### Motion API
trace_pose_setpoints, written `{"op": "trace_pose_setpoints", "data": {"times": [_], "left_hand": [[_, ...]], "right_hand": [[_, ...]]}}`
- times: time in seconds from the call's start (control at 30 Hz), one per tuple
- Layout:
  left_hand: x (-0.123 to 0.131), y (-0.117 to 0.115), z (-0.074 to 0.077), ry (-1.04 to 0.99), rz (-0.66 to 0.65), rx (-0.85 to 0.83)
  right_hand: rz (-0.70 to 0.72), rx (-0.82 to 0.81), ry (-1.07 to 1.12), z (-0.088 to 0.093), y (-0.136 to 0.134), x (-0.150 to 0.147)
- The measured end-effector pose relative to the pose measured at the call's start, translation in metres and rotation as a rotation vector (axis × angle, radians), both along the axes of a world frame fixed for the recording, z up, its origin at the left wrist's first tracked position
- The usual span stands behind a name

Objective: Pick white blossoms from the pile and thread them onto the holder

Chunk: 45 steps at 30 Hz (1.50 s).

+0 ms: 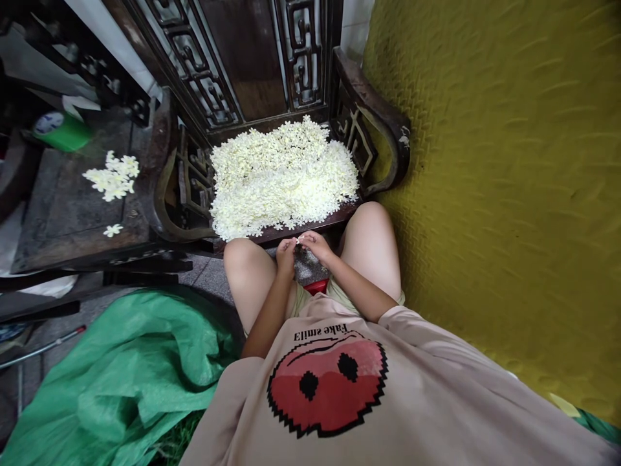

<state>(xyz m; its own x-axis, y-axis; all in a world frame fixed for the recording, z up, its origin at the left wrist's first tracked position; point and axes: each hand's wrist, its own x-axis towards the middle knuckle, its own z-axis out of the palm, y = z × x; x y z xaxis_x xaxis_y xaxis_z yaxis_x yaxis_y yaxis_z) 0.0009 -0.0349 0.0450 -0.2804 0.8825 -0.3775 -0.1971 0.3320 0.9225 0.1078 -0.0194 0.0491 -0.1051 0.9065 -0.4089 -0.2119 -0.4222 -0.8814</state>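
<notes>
My left hand (286,253) and my right hand (316,244) meet between my knees, just below the front edge of a dark carved wooden chair (373,110). Both hands pinch a small white flower (298,240) between their fingertips. A big heap of small white flowers (284,176) covers the chair's seat directly in front of my hands. I sit low, with a red edge of a seat (317,286) showing under me.
A second dark wooden seat (63,207) at the left carries a small cluster of white flowers (112,176) and a green tin (61,129). A green plastic sack (116,382) lies on the floor at lower left. A yellow textured wall (509,194) fills the right.
</notes>
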Motion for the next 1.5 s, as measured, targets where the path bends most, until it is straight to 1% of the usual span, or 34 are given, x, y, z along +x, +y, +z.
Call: {"op": "trace_pose_setpoints", "data": {"times": [0.13, 0.23, 0.3, 0.4, 0.47, 0.5, 0.6, 0.67, 0.73, 0.83, 1.0, 1.17, 1.27, 1.4, 1.5], "left_hand": [[-0.001, 0.000, -0.001, 0.021, 0.006, 0.019], [-0.003, 0.002, -0.004, -0.014, 0.040, 0.000], [-0.004, 0.003, -0.006, -0.037, 0.050, -0.036], [-0.003, 0.003, -0.006, -0.053, 0.027, -0.097], [-0.002, 0.002, -0.004, -0.046, 0.012, -0.083], [-0.002, 0.001, -0.002, -0.022, 0.013, -0.045], [-0.003, -0.006, 0.009, 0.142, 0.019, 0.155], [-0.003, -0.012, 0.017, 0.263, -0.009, 0.272], [-0.004, -0.018, 0.022, 0.360, -0.041, 0.340], [-0.005, -0.023, 0.026, 0.493, -0.050, 0.404], [-0.009, -0.023, 0.028, 0.643, -0.097, 0.456], [-0.010, -0.022, 0.030, 0.741, -0.144, 0.442], [-0.010, -0.022, 0.031, 0.811, -0.196, 0.441], [-0.010, -0.021, 0.031, 0.982, -0.257, 0.440], [-0.010, -0.022, 0.028, 1.091, -0.293, 0.446]], "right_hand": [[-0.039, 0.062, 0.044, -0.001, 0.001, -0.001], [-0.028, 0.035, 0.091, -0.002, 0.003, 0.000], [0.012, -0.006, 0.155, -0.001, 0.003, 0.001], [0.110, -0.027, 0.321, 0.007, 0.000, 0.003], [0.152, -0.018, 0.414, 0.013, -0.003, 0.004], [0.160, -0.015, 0.437, 0.015, -0.004, 0.004], [0.157, -0.016, 0.443, 0.017, -0.005, 0.005], [0.169, -0.014, 0.447, 0.016, -0.004, 0.006], [0.194, -0.019, 0.460, 0.014, -0.003, 0.007], [0.221, -0.049, 0.459, 0.013, -0.002, 0.007], [0.215, -0.093, 0.450, 0.014, -0.001, 0.007], [0.163, -0.138, 0.460, 0.016, 0.001, 0.011], [0.148, -0.146, 0.438, 0.012, 0.003, 0.012], [0.121, -0.154, 0.364, 0.005, 0.004, 0.012], [0.096, -0.171, 0.328, 0.002, 0.005, 0.013]]}}
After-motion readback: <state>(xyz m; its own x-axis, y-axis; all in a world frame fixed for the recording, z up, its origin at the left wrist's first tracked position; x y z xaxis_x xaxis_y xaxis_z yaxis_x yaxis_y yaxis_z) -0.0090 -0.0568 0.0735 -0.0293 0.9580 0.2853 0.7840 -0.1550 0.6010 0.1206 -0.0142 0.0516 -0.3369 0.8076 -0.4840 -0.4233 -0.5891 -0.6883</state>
